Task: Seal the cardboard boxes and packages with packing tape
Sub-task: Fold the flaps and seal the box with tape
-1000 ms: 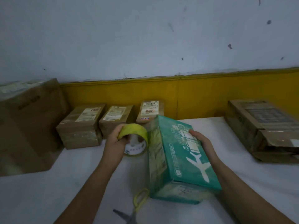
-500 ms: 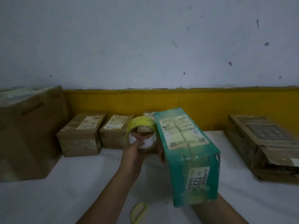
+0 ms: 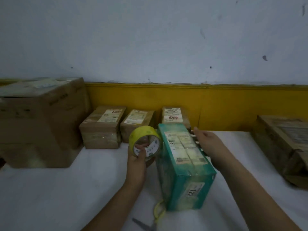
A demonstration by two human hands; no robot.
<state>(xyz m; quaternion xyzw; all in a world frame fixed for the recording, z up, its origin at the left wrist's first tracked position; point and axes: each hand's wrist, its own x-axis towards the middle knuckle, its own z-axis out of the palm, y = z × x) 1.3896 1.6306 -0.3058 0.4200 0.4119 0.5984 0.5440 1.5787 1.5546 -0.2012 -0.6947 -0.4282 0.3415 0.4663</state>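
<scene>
A person is working at a white-covered table [image 3: 50,197] against a grey wall with a yellow band along its base.

A second ago the teal box [image 3: 185,164] was lying with a white-lettered face upward; half a second ago it was being tipped up off the table. Now it is resting on the table again, lengthwise away from the person, with its labelled face upward. It looks as though a fresh side is being presented for taping, so the sealing of this box is probably mid-way rather than finished.

The left hand [image 3: 138,161] is gripping the yellow tape roll [image 3: 143,132], fingers curling round its rim and through the core, holding it just beside the box's left side. Whether a strip is already running from roll to box is too blurred to tell. The right hand [image 3: 208,144] is lying with straight fingers against the box's far right edge, steadying it. Yellow-handled scissors [image 3: 158,212] are lying at the box's near corner.

Every container here is closed, so nothing inside is showing. A large cardboard box [image 3: 38,124] is standing at the left. Three small brown parcels [image 3: 101,129] are sitting in a row by the wall, each carrying a label. A flat brown carton [image 3: 283,142] is lying at the right, its near end crumpled.
</scene>
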